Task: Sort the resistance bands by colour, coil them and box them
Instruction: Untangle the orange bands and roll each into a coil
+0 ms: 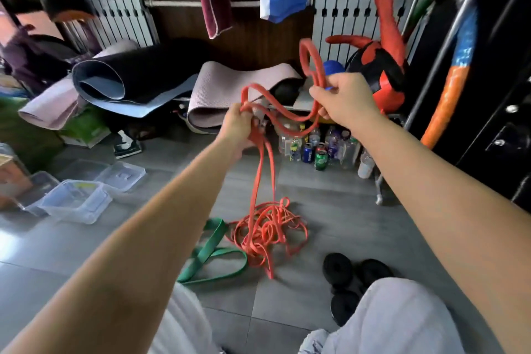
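Note:
Both hands hold up an orange resistance band [260, 169] in front of me. My left hand [238, 128] grips a bunch of its strands, which hang down to a tangled orange heap [270, 231] on the grey floor. My right hand [343, 100] grips another part, and a loop [309, 62] stands up above that fist. A slack span sags between the two hands. A green band [211, 251] lies flat on the floor, left of the heap and touching it. Clear plastic boxes [76, 201] stand on the floor at the left.
Rolled exercise mats [120, 80] lie on a low rack behind. Bottles and cans [316, 149] stand under it. Black weight discs [339, 269] lie by my knee [402, 316]. A red and black bag [382, 72] and a dark cabinet [497, 95] are at the right.

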`<state>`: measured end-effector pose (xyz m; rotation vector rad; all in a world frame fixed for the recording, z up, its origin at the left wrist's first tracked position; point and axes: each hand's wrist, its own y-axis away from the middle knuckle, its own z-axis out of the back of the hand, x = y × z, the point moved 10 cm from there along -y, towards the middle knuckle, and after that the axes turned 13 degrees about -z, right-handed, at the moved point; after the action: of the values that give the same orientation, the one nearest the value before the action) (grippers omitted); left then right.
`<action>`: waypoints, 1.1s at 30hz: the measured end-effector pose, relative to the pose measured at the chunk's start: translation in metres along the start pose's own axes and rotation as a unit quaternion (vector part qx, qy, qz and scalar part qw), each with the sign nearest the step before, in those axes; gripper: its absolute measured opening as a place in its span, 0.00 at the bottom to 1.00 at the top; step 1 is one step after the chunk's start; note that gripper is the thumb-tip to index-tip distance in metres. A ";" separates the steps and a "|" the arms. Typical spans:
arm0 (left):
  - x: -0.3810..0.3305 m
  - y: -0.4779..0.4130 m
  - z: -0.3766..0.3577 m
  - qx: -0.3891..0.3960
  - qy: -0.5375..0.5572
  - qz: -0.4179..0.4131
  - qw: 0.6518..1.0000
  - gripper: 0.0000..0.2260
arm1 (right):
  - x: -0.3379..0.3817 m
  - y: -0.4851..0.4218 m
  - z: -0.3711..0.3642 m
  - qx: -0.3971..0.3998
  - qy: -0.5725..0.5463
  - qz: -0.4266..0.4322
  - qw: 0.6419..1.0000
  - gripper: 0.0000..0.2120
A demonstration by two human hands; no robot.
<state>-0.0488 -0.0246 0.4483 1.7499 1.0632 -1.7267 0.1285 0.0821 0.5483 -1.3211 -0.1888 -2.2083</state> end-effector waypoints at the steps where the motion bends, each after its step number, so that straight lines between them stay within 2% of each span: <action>1: -0.025 -0.009 -0.005 0.009 -0.004 -0.025 1.000 0.09 | -0.003 -0.001 -0.001 -0.002 0.019 -0.004 1.000 0.05; 4: -0.076 -0.018 -0.013 0.013 -0.053 -0.086 0.995 0.09 | -0.009 0.002 -0.006 0.007 0.041 -0.018 0.999 0.10; 6: -0.094 -0.011 -0.016 0.011 -0.058 -0.091 0.994 0.10 | -0.010 0.006 -0.008 0.011 0.027 -0.019 0.999 0.10; 10: -0.133 0.003 -0.029 0.001 0.040 -0.099 0.994 0.09 | 0.001 0.011 -0.002 0.009 0.003 -0.012 1.000 0.08; 12: -0.156 0.009 -0.033 0.004 0.033 -0.126 0.991 0.10 | 0.011 0.013 0.005 -0.001 0.001 -0.002 1.000 0.07; 14: -0.166 0.011 -0.038 0.022 -0.029 -0.154 0.987 0.10 | 0.018 0.017 0.007 0.014 -0.031 -0.004 0.999 0.08; 17: -0.146 0.017 -0.050 0.073 -0.175 -0.160 0.969 0.08 | 0.011 0.029 -0.020 0.157 -0.136 -0.045 0.977 0.05; 19: -0.120 0.022 -0.059 0.112 -0.240 -0.159 0.951 0.07 | 0.000 0.037 -0.041 0.217 -0.134 -0.060 0.965 0.09; 21: -0.096 0.031 -0.070 0.163 -0.309 -0.147 0.925 0.09 | -0.012 0.039 -0.054 0.209 -0.115 -0.058 0.969 0.15; 24: -0.070 0.035 -0.069 0.201 -0.407 -0.127 0.882 0.10 | -0.026 0.041 -0.060 0.151 -0.141 -0.064 0.976 0.07; 29: -0.055 0.049 -0.064 0.252 -0.307 -0.110 0.911 0.07 | -0.049 0.043 -0.069 0.130 -0.151 -0.093 0.976 0.04; 31: -0.037 0.053 -0.052 0.250 -0.209 -0.068 0.943 0.16 | -0.055 0.039 -0.068 0.119 -0.126 -0.094 0.980 0.03; 33: -0.015 0.053 -0.030 0.203 -0.163 -0.085 0.962 0.34 | -0.059 0.033 -0.061 0.095 -0.110 -0.094 0.985 0.04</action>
<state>0.0124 -0.0363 0.4563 1.5443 0.7698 -2.3791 0.1205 0.0537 0.4621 -1.4878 -0.6155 -2.1266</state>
